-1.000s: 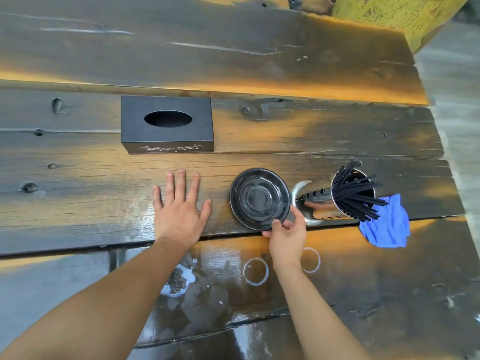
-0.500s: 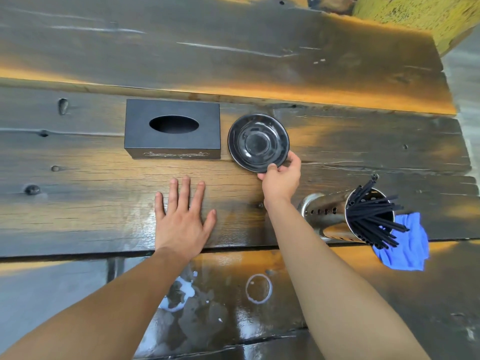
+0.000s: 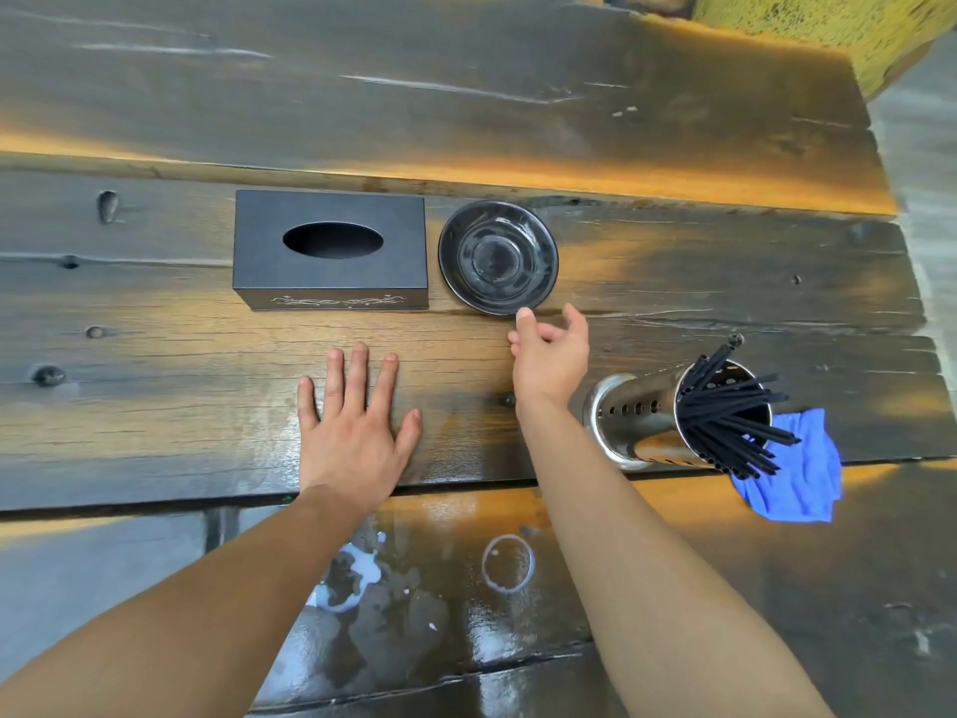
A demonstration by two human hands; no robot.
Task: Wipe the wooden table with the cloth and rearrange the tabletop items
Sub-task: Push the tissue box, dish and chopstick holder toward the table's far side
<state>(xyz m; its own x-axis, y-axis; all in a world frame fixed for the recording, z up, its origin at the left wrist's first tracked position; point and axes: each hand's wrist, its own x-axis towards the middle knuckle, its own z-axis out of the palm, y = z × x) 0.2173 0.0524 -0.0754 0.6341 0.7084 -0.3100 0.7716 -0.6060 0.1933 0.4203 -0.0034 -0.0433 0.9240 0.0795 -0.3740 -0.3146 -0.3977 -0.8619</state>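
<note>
The left hand (image 3: 357, 432) lies flat on the tabletop (image 3: 155, 386), palm down, fingers spread, grasping nothing. The right hand (image 3: 551, 355) hovers just near of the saucer (image 3: 498, 257), fingers loosely curled and released; its thumb tip sits right at the saucer's near rim, and whether it touches cannot be told.

The saucer is dark and glossy and sits flat on the middle plank, just right of the tissue box (image 3: 330, 249), with a narrow gap between them. The box is black, with an oval opening on top and a pale scroll pattern along its near face.

To the right of the right forearm stands a metal holder (image 3: 637, 422) with holes in its wall, filled with black straws (image 3: 725, 412) that fan out of its mouth toward the right. The cloth (image 3: 797, 474), blue and crumpled, lies on the tabletop just right of and near to the holder, partly hidden behind the straws, across the seam between the middle and near planks.

On the near plank, between the two forearms, the surface is wet and glossy, with a white ring mark (image 3: 507, 562) and, to its left, a white smear (image 3: 357, 577). A yellow object (image 3: 828, 23) shows at the far right corner.
</note>
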